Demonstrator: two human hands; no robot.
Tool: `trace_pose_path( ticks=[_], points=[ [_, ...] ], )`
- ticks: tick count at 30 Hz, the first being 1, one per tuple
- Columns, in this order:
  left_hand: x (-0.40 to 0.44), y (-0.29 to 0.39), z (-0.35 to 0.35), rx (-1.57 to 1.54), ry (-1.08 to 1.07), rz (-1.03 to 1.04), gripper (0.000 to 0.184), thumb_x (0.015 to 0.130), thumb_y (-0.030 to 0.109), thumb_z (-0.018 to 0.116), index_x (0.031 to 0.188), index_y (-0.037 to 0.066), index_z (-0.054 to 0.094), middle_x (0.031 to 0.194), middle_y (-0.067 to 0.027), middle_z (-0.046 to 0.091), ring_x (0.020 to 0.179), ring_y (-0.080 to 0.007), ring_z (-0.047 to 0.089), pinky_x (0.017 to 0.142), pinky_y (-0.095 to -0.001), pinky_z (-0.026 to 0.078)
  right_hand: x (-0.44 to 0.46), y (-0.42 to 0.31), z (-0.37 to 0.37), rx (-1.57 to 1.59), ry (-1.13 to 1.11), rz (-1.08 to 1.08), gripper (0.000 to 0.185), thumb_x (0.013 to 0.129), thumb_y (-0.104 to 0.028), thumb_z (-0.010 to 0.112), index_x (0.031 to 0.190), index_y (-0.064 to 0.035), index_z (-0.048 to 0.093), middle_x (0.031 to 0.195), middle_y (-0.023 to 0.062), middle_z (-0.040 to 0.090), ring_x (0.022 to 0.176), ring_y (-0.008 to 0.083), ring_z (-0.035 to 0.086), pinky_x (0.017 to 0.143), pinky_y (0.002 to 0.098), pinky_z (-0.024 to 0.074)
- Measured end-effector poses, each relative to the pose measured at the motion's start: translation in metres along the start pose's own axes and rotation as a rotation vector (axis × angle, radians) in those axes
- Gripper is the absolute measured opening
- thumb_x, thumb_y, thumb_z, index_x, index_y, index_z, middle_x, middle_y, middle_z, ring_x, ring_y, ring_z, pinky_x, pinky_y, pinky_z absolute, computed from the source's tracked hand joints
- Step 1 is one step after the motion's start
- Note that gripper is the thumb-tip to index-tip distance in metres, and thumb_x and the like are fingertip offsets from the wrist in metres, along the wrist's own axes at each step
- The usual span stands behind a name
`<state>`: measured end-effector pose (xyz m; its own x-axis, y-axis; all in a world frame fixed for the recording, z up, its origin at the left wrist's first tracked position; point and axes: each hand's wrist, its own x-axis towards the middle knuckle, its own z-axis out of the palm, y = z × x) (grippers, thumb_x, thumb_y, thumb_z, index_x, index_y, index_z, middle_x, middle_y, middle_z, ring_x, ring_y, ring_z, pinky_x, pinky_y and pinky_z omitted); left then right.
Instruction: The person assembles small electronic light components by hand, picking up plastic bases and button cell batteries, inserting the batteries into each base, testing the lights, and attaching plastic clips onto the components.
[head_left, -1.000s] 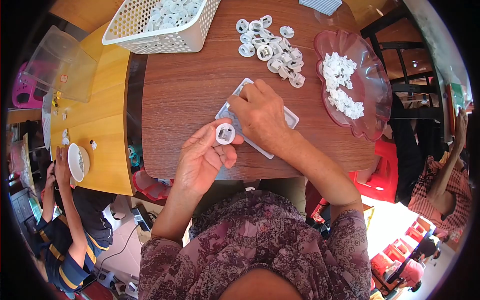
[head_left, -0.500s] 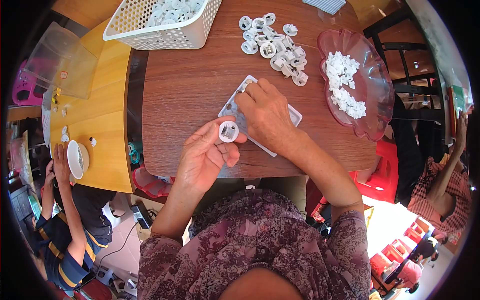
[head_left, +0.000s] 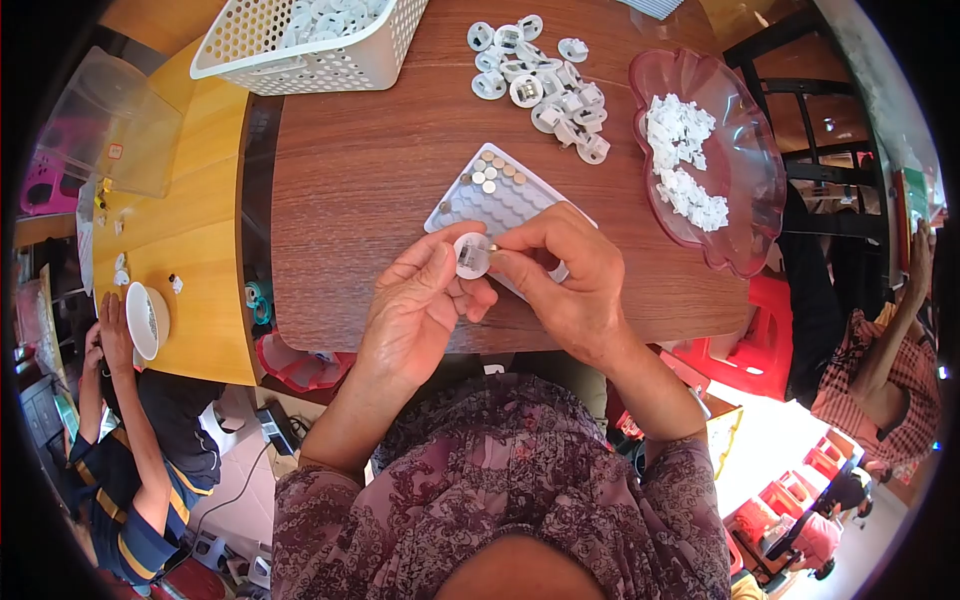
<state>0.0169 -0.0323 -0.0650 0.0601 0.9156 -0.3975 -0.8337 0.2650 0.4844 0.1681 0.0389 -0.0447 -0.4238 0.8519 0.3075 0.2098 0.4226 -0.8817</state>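
Note:
My left hand (head_left: 408, 312) grips a round white plastic housing (head_left: 468, 257) by its edge, with the side bearing a recessed compartment turned up. At its right edge, my right hand (head_left: 578, 285) pinches a small shiny button cell (head_left: 494, 248), partly hidden by the fingertips. Both hands are above the near part of a white tray (head_left: 505, 207) with rows of round pockets. Several loose button cells (head_left: 489, 172) lie at the tray's far end, and one more sits by its left edge. My right hand covers the tray's near right part.
Similar white housings (head_left: 545, 88) lie piled at the back. A perforated white basket (head_left: 375, 60) holds more. On the right, a pink scalloped dish (head_left: 745, 130) contains small white parts (head_left: 685, 135). Another person's hand (head_left: 116, 330) rests beside a white bowl (head_left: 137, 320) on the yellow table (head_left: 205, 230).
My right hand has come from the tray's far end to the housing, now with a button cell between its fingertips. My left hand has shifted slightly right with the housing, uncovering loose cells behind.

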Motion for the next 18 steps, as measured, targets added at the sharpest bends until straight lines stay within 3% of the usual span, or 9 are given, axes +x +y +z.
trace_pose_path(
  ticks=[4, 7, 18],
  points=[
    [-0.001, -0.005, 0.008, -0.036, 0.052, -0.018, 0.034, 0.092, 0.018, 0.056, 0.117, -0.004, 0.053, 0.101, -0.0106, 0.062, 0.080, -0.0174, 0.061, 0.066, -0.0289, 0.045, -0.004, -0.001, -0.005, -0.085, 0.007, -0.072, 0.013, 0.069, 0.001, 0.070, 0.077, -0.0041, 0.061, 0.068, 0.0061, 0.055, 0.061, 0.0218, 0.052, 0.052, 0.0324, 0.0401],
    [-0.001, -0.008, 0.010, -0.026, 0.024, -0.032, 0.034, 0.091, 0.017, 0.056, 0.118, -0.004, 0.053, 0.103, -0.0106, 0.061, 0.080, -0.0180, 0.060, 0.068, -0.0292, 0.046, -0.009, 0.001, -0.008, -0.150, 0.010, -0.130, 0.015, 0.068, 0.001, 0.073, 0.078, -0.0031, 0.063, 0.070, 0.0052, 0.059, 0.063, 0.0172, 0.053, 0.054, 0.0286, 0.0411],
    [-0.001, -0.013, 0.010, 0.029, -0.035, -0.004, 0.035, 0.088, 0.014, 0.060, 0.117, -0.005, 0.055, 0.106, -0.0102, 0.060, 0.089, -0.0177, 0.057, 0.074, -0.0308, 0.046, -0.012, -0.003, -0.010, -0.400, 0.030, -0.410, 0.025, 0.059, 0.008, 0.068, 0.081, 0.0010, 0.061, 0.071, 0.0091, 0.055, 0.059, 0.0230, 0.050, 0.048, 0.0311, 0.0401]
  ],
)
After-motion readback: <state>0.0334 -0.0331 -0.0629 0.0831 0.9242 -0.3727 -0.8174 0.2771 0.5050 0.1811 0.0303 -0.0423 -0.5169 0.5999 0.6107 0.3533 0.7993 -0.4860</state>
